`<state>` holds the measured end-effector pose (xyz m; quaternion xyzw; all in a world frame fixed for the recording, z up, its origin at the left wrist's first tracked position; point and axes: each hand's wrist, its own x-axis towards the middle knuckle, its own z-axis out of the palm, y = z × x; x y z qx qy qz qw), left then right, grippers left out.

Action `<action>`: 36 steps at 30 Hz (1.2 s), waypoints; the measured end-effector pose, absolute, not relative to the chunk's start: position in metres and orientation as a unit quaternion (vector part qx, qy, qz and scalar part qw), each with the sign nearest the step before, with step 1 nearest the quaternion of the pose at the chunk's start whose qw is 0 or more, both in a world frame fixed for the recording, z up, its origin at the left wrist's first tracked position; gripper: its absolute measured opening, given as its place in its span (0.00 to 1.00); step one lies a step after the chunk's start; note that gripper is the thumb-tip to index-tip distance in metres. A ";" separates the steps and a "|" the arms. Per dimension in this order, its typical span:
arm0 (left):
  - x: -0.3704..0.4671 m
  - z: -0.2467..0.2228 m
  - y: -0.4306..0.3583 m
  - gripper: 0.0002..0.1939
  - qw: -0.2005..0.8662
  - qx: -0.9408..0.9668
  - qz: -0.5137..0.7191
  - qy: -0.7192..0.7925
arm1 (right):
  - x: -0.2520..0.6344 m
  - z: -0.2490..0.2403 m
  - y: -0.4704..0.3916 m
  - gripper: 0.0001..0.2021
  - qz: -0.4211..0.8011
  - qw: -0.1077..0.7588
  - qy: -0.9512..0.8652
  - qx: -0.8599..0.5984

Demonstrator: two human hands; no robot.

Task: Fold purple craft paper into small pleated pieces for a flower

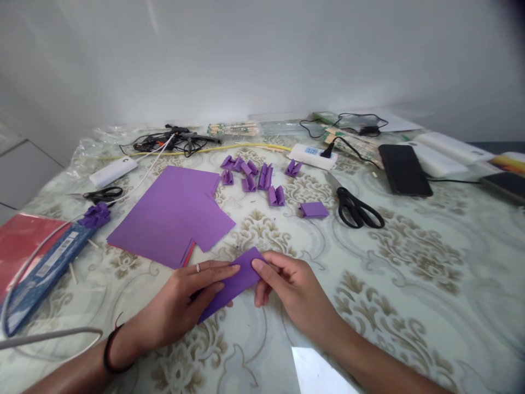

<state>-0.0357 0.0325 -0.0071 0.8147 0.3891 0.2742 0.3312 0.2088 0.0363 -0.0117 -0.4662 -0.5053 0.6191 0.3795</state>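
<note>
Between my two hands is a folded strip of purple paper (241, 278), tilted up to the right, just above the patterned tablecloth. My left hand (197, 290) grips its left part, fingers on top, a ring on one finger. My right hand (283, 273) pinches the upper right end with the thumb on top and fingers beneath. Beyond my left hand lies a stack of purple sheets (159, 213) with red edges showing below. Several small folded purple paper pieces (265, 177) are scattered ahead, and a flatter folded piece (314, 209) lies to their right.
Black-handled scissors (356, 210) and a black phone (404, 169) lie on the right. A power strip (314, 155) with a plug stands behind. Smaller scissors (102, 194), a white power bank (114, 171), a blue packet (51, 273) and tangled cables (180, 139) occupy the left.
</note>
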 end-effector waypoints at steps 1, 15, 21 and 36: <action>-0.036 -0.006 0.033 0.21 0.333 0.814 0.272 0.390 | 0.209 -0.012 0.037 0.22 0.620 0.378 -0.506 -0.467; -0.039 -0.009 0.032 0.20 0.348 0.778 0.290 0.435 | 0.209 -0.016 0.041 0.23 0.650 0.390 -0.469 -0.453; -0.036 -0.005 0.032 0.20 0.368 0.763 0.297 0.441 | 0.210 -0.017 0.040 0.23 0.651 0.403 -0.462 -0.447; -0.040 -0.003 0.031 0.24 0.383 0.781 0.275 0.409 | 0.207 -0.018 0.039 0.29 0.688 0.399 -0.444 -0.413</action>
